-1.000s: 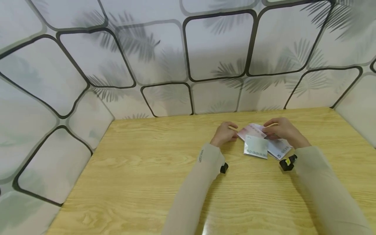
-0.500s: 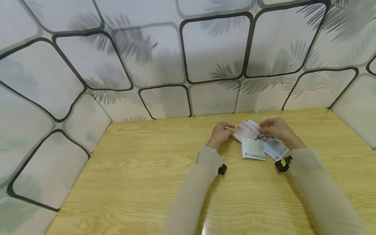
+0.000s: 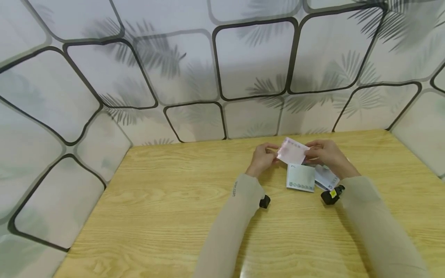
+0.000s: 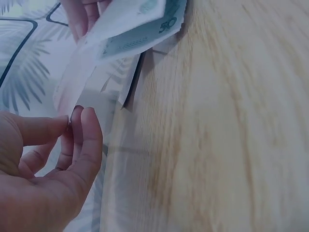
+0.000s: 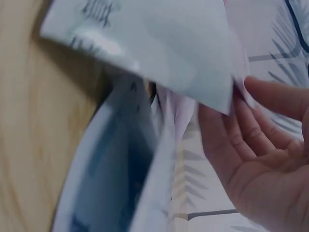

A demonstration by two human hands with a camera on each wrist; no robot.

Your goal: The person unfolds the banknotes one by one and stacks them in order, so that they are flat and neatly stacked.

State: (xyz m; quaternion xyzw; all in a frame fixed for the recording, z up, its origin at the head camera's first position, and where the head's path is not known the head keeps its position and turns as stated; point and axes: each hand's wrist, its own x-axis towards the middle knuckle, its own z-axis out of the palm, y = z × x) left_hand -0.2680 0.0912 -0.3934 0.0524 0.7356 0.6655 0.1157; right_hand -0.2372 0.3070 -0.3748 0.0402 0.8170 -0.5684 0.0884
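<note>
Both hands hold a pink banknote [image 3: 291, 151] near the back of the table. My left hand [image 3: 262, 156] pinches its left corner between thumb and fingertips, which shows close up in the left wrist view. At the opposite edge, my right hand [image 3: 325, 155] pinches it with thumb and fingers. Just in front stands a folded pale green banknote [image 3: 300, 178]; the left wrist view shows a 50 printed on its inner side. A folded bluish banknote [image 5: 108, 169] lies beside it, partly under the right hand in the head view.
The wooden table [image 3: 167, 200] runs up to a patterned cloth wall [image 3: 194, 69] right behind the banknotes. Another patterned panel [image 3: 45, 162] borders the left side. Small black cameras [image 3: 332, 195] sit at the wrists.
The pink banknote has risen and turned flatter toward the view, moving up behind the green one. The right hand's fingers now hold its right edge. The whitish paper behind it is out of sight.
</note>
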